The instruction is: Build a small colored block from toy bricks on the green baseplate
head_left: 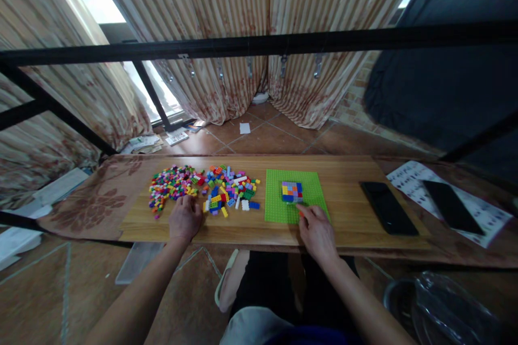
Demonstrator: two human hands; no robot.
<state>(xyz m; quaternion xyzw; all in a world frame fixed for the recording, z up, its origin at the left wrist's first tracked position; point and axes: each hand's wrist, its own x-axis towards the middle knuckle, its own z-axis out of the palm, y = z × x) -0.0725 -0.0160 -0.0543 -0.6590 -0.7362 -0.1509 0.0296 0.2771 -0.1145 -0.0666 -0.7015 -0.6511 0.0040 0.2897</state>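
Observation:
My left hand (185, 219) rests at the near edge of a heap of small colored bricks (170, 183), its fingers curled down. Whatever is under those fingertips is hidden. On the right, a square green baseplate (275, 213) lies on the board and carries a compact block of joined bricks (292, 192) in blue, yellow, purple, orange and red. My right hand (318, 232) is over the plate's near right part, index finger reaching to the near side of that block. A small orange brick (301, 214) shows between its thumb and fingers.
Larger loose bricks (230, 188) are spread between the small heap and the baseplate. A black phone (387, 207) lies on the wooden board (352, 172). Further right, another dark phone (451, 206) rests on a printed sheet (413, 172). A black metal bar (243, 46) crosses behind.

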